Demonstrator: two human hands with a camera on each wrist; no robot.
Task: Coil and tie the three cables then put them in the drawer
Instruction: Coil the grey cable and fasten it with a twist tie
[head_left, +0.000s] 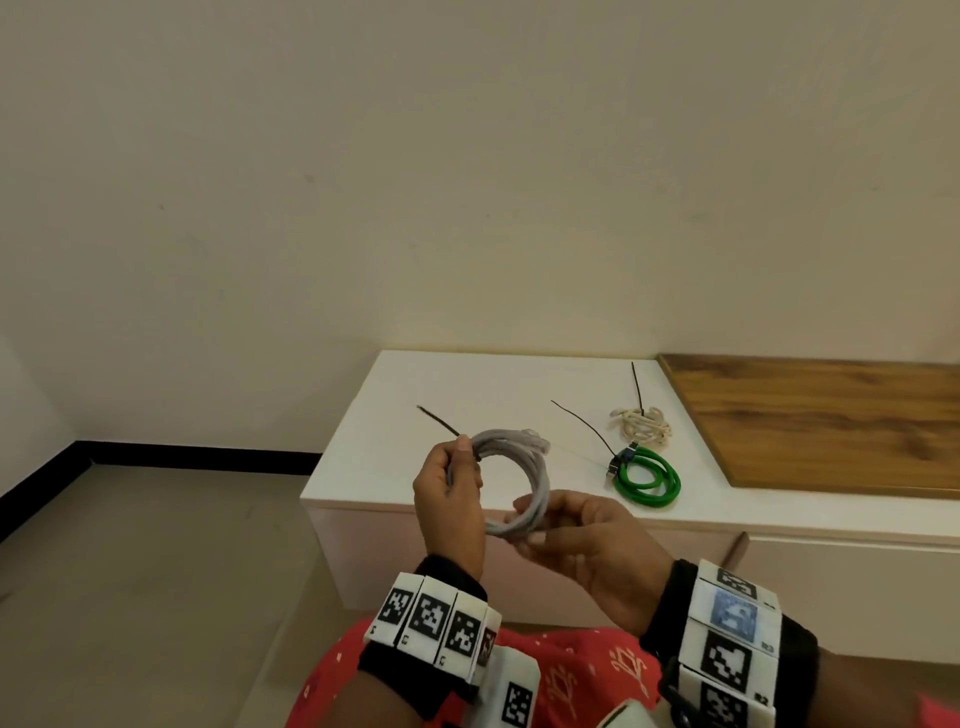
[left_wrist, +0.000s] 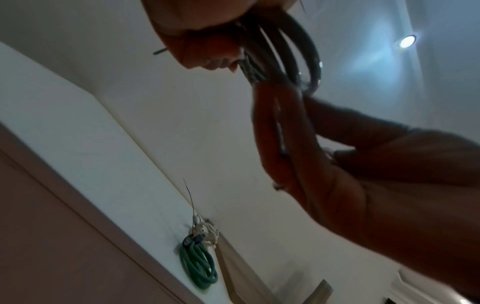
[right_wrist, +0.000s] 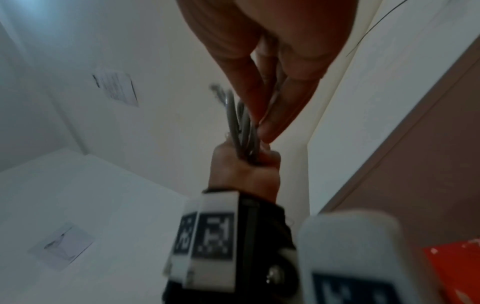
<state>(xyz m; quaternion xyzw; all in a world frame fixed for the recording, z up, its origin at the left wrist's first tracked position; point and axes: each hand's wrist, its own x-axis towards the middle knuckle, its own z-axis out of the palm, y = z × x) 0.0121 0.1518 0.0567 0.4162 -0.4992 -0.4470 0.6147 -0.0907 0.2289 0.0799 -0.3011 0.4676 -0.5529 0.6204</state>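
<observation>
Grey cable (head_left: 514, 483) in both hands; two coiled cables on cabinet (head_left: 395, 415).

Black wristbands (head_left: 800, 647) carry white square-coded marker blocks; red patterned garment (head_left: 566, 675).

A low white cabinet (head_left: 415, 415) stands against the wall, its flat top serving as the work surface. On the right part of the top lies a wooden board (head_left: 821, 415), flat, reaching to the wall. Just left of the board rests a cream cable (head_left: 641, 426), coiled into a small bundle with a thin black tie (head_left: 637, 387) sticking out of it toward the wall. Directly in front of it, nearer the cabinet's front edge, lies a green cable (head_left: 647, 480), coiled in flat loops. Another black tie (head_left: 582, 428) runs from its bound end leftward across the white top.
</observation>
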